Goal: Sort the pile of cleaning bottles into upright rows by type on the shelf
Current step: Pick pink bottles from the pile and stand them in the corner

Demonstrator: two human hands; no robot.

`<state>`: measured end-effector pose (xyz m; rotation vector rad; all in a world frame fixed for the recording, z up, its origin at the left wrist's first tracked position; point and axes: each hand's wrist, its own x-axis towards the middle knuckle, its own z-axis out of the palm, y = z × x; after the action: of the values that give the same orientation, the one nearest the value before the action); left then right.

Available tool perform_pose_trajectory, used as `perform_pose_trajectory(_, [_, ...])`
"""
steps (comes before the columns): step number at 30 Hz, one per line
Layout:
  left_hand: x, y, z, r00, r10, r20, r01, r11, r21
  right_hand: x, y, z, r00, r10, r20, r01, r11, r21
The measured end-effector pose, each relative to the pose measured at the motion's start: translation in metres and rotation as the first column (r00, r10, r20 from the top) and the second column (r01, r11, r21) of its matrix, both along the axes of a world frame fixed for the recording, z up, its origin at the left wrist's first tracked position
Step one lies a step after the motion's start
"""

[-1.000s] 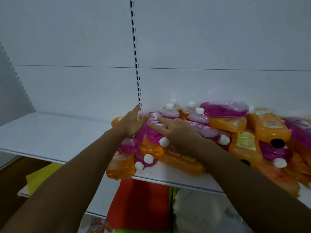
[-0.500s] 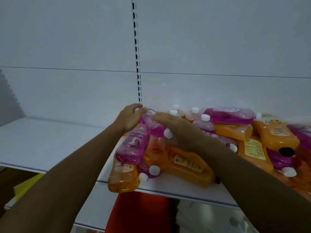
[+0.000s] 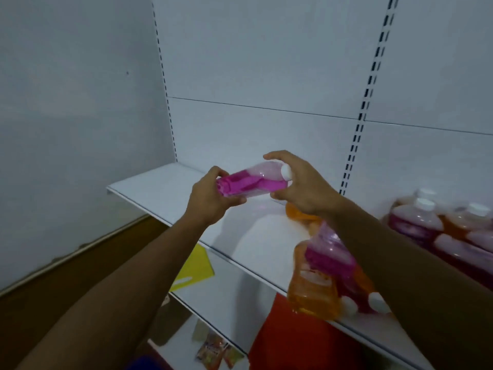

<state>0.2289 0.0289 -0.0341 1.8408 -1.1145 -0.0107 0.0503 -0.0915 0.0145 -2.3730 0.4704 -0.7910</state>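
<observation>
Pink-liquid clear plastic bottle with white cap [image 3: 253, 182] is lying near-horizontal in the air above the bare left part of the white metal shelf [image 3: 160, 186]. Left hand [image 3: 210, 200] is gripping its base, right hand [image 3: 298, 182] is curling round the cap end. Uprighting likely means swinging the cap end up, base going down onto the shelf.
</observation>
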Motion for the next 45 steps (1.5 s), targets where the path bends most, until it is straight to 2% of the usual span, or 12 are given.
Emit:
perform_pose_trajectory(3, [0.046, 0.021, -0.011, 0.994, 0.111, -0.021, -0.111, 0.993, -0.044, 0.064, 0.016, -0.007, 0.999, 0.004, 0.051, -0.013, 0.985, 0.172])
perform_pose_trajectory(6, [0.093, 0.038, -0.017, 0.990, 0.135, -0.037, -0.136, 0.991, -0.019, 0.127, 0.028, -0.012, 0.993, 0.002, 0.118, -0.041, 0.944, 0.326])
perform_pose_trajectory(9, [0.136, 0.049, -0.028, 0.987, 0.061, -0.146, -0.057, 0.998, 0.026, 0.176, 0.031, -0.016, 0.986, 0.041, 0.161, -0.114, 0.870, 0.479])
perform_pose_trajectory(12, [0.167, 0.055, -0.038, 0.950, -0.071, -0.304, 0.084, 0.996, 0.029, 0.206, 0.024, -0.023, 0.986, 0.096, 0.134, -0.154, 0.830, 0.536])
perform_pose_trajectory(14, [0.183, 0.052, -0.043, 0.921, -0.127, -0.369, 0.144, 0.989, 0.017, 0.223, 0.015, -0.029, 0.988, 0.095, 0.122, -0.146, 0.842, 0.520])
perform_pose_trajectory(19, [0.216, 0.017, -0.055, 0.919, -0.189, -0.345, 0.220, 0.974, 0.054, 0.274, -0.010, -0.041, 0.987, 0.076, 0.142, -0.127, 0.908, 0.399])
perform_pose_trajectory(21, [0.231, -0.001, -0.061, 0.942, -0.154, -0.297, 0.187, 0.978, 0.088, 0.294, -0.025, -0.045, 0.989, 0.088, 0.119, -0.122, 0.941, 0.314])
perform_pose_trajectory(24, [0.260, -0.022, -0.066, 0.973, -0.024, -0.230, 0.058, 0.988, 0.143, 0.323, -0.048, -0.050, 0.993, 0.072, 0.096, -0.096, 0.956, 0.276])
perform_pose_trajectory(26, [0.278, -0.034, -0.069, 0.978, 0.003, -0.209, 0.032, 0.986, 0.163, 0.343, -0.057, -0.053, 0.994, 0.074, 0.074, -0.089, 0.971, 0.221])
perform_pose_trajectory(32, [0.333, -0.063, -0.076, 0.972, 0.035, -0.230, -0.004, 0.991, 0.134, 0.404, -0.075, -0.053, 0.997, 0.026, 0.072, -0.035, 0.992, 0.125])
perform_pose_trajectory(37, [0.388, -0.093, -0.079, 0.973, 0.005, -0.231, 0.031, 0.988, 0.151, 0.456, -0.089, -0.058, 0.996, -0.008, 0.087, 0.010, 1.000, -0.026])
perform_pose_trajectory(45, [0.452, -0.138, -0.088, 0.983, -0.003, -0.185, 0.037, 0.983, 0.178, 0.513, -0.117, -0.068, 0.987, -0.123, 0.100, 0.126, 0.992, -0.022])
